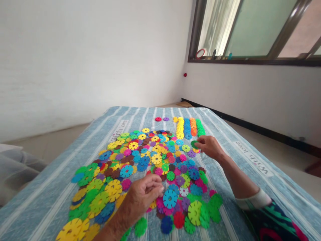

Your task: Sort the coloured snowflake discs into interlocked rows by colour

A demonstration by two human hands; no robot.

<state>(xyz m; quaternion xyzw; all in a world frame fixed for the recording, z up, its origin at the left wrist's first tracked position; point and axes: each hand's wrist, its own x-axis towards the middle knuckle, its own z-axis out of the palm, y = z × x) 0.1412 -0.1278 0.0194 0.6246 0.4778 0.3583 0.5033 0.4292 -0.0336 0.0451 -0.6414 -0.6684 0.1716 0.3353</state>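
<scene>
My right hand (pixel 211 147) pinches a dark green notched plastic disc (pixel 194 144) between thumb and fingers, beside the near end of the green row (pixel 200 128). Left of that row lie an orange row (pixel 193 127), a blue row (pixel 187 129) and a yellow row (pixel 180 128) of overlapping discs. My left hand (pixel 144 195) is over the big mixed pile of discs (pixel 156 158), fingers curled in toward the thumb; whatever they may hold is hidden. Single red (pixel 158 119), purple (pixel 166 119) and orange-yellow (pixel 175 119) discs sit at the far side.
A blue-and-white striped cloth (pixel 233 174) covers the table, with printed lettering at both sides. Pale walls (pixel 100 50) rise behind, and a window (pixel 255 30) with small items on its sill is at the upper right. Whitish sheer material (pixel 17 167) hangs at the left.
</scene>
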